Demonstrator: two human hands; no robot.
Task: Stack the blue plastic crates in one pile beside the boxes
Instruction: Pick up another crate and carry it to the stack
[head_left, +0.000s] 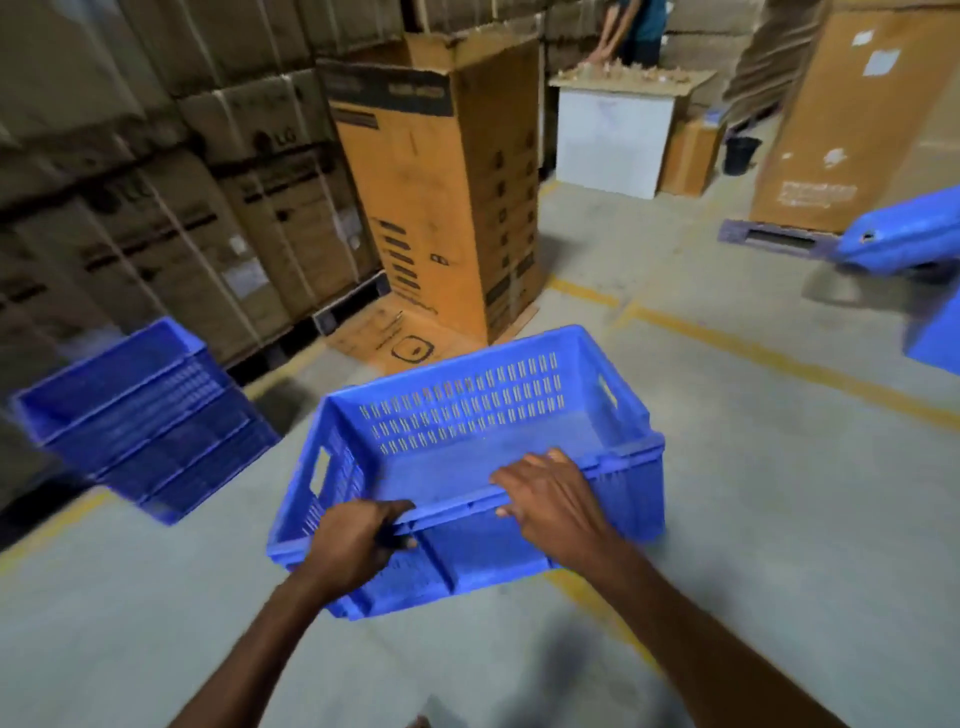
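While I hold the crate (467, 467) up at centre frame, my left hand (358, 545) is curled round its near rim and my right hand (550, 499) is hooked over the same rim. Crate pile (140, 415) at 9 o'clock, beside the stacked boxes (208, 208) at 10; blurred, maybe four high. Orange carton (441, 208) at 12.

The person's left hand (358, 545) and right hand (550, 499) were both bare, fingers and wrists uncovered. The lean left forearm (260, 634) and the lean right forearm (701, 623) were likewise bare along the whole length in view, from the wrists down to the lower edge of the head view. Tendon ridges and knuckles stood out across the back of the right hand, while the back of the left hand looked rounder and smoother.
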